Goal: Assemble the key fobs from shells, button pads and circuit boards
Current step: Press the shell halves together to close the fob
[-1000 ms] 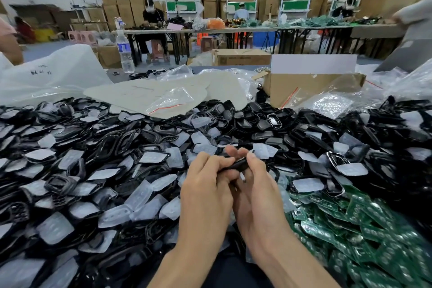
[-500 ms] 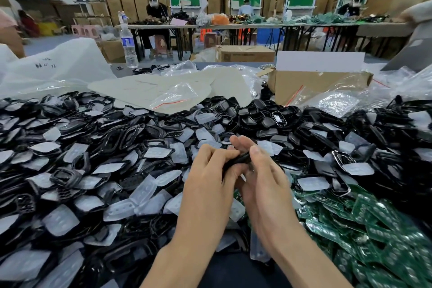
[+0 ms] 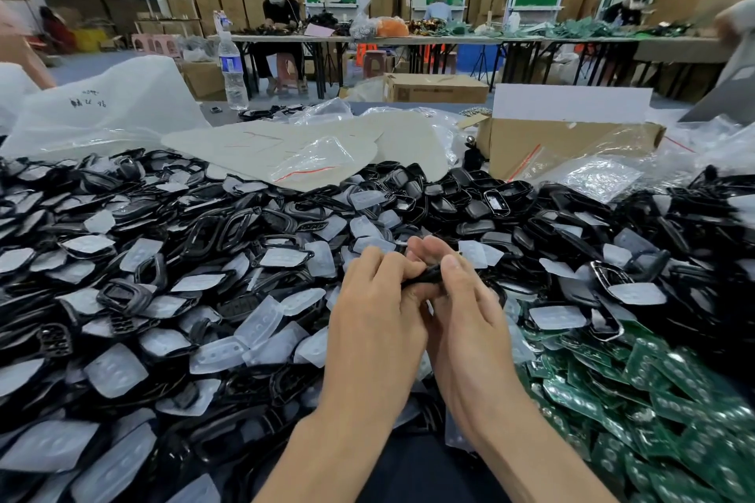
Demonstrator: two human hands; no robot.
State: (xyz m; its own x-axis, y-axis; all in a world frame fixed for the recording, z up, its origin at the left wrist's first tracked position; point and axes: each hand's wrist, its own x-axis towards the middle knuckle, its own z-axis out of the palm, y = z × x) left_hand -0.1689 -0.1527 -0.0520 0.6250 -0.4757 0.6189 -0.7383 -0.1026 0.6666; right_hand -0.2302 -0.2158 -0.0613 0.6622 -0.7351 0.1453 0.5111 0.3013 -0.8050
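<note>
- Both hands meet at the centre of the frame: the left hand and right hand pinch one black key fob shell between curled fingers and thumbs.
- The shell is thin, dark and glossy, seen edge-on and mostly hidden by the fingers.
- Loose black shells fill the left and middle of the frame, with translucent white button pads scattered over them.
- Green circuit boards are heaped at lower right.
- A cardboard box stands at upper right.
</note>
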